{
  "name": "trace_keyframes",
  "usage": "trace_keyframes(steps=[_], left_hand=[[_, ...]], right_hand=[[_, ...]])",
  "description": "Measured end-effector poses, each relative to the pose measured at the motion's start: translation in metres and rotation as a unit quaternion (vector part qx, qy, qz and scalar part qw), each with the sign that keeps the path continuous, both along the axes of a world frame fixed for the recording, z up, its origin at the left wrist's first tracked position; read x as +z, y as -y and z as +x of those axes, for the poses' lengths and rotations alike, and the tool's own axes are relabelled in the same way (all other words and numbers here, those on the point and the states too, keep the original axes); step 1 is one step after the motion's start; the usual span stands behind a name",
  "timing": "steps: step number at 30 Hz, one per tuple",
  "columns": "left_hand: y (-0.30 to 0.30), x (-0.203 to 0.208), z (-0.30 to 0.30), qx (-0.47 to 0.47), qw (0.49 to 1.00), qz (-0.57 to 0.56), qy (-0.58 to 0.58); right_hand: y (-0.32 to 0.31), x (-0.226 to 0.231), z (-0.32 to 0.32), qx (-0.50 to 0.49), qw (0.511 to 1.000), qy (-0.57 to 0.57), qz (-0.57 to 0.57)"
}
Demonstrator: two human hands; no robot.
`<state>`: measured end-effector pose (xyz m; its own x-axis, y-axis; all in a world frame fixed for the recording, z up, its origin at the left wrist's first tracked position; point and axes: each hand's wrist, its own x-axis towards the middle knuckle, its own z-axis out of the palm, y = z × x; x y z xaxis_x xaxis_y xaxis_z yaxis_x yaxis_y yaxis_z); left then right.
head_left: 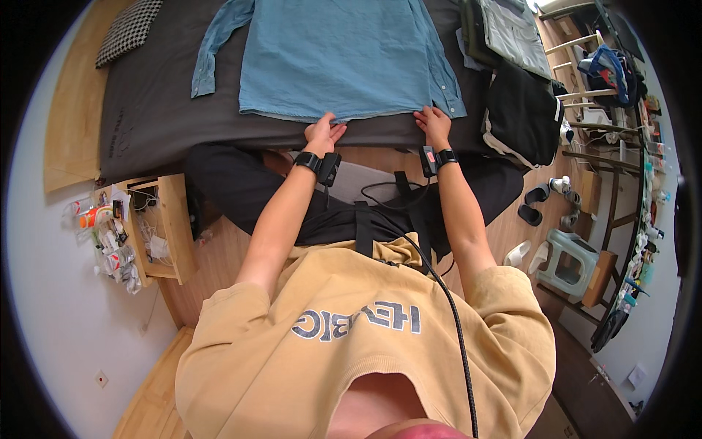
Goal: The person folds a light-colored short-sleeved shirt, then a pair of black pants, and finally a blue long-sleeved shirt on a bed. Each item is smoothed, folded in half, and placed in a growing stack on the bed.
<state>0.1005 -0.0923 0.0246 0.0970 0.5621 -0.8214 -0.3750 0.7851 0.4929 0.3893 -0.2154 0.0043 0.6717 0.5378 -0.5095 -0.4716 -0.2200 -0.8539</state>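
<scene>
Blue shirt: laid flat (336, 58) top centre of frame on the dark grey bed (161, 117), hem facing bottom of pic; prob. spread there b/c there's flat room for it.
Left hand: placed (322, 137) at the hem nr centre; cloth is touched by fingertips, but whether it's actually pinched can't be told tbh.
Right hand: hem grasped (435, 128) nr the shirt's lower right corner, grip closed on the edge afaict.
Why 2 spots: hands are set apart along the same edge, prob. so it's held straight, imo.
Clothes pile: grey garment (514, 36) + black garment (521, 110), upper right, put to the side, presumably so the shirt isn't crowded.
Checked pillow: parked (129, 33) upper left, well apart from the shirt.
Wrist boxes: strapped on (330, 169) both wrists, so fingers are left free.
</scene>
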Motion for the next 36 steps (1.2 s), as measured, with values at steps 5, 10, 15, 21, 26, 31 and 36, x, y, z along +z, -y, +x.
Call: trace_keyframes(steps=[5,10,15,21,26,31,36], left_hand=[[0.007,-0.018,-0.007,0.008,0.998,0.020,0.060],[0.013,-0.024,-0.008,0.038,0.997,0.037,0.057],[0.019,-0.029,-0.006,0.146,0.987,0.024,0.059],[0.018,-0.025,-0.018,0.034,0.991,0.020,0.127],[0.010,-0.011,-0.014,-0.046,0.992,-0.035,0.109],[0.004,-0.017,-0.004,-0.018,0.997,-0.041,0.067],[0.009,-0.034,-0.013,-0.031,0.994,0.002,0.104]], right_hand=[[0.001,0.006,-0.001,0.035,0.999,-0.022,-0.032],[-0.005,0.021,-0.004,0.123,0.988,-0.087,-0.032],[-0.001,0.015,0.000,0.093,0.995,-0.027,-0.006],[0.004,0.008,-0.012,0.096,0.990,-0.100,-0.026],[-0.010,0.015,-0.034,0.159,0.970,-0.183,-0.021],[-0.013,0.013,-0.037,0.132,0.975,-0.178,0.004],[-0.008,0.016,-0.036,0.103,0.978,-0.180,0.015]])
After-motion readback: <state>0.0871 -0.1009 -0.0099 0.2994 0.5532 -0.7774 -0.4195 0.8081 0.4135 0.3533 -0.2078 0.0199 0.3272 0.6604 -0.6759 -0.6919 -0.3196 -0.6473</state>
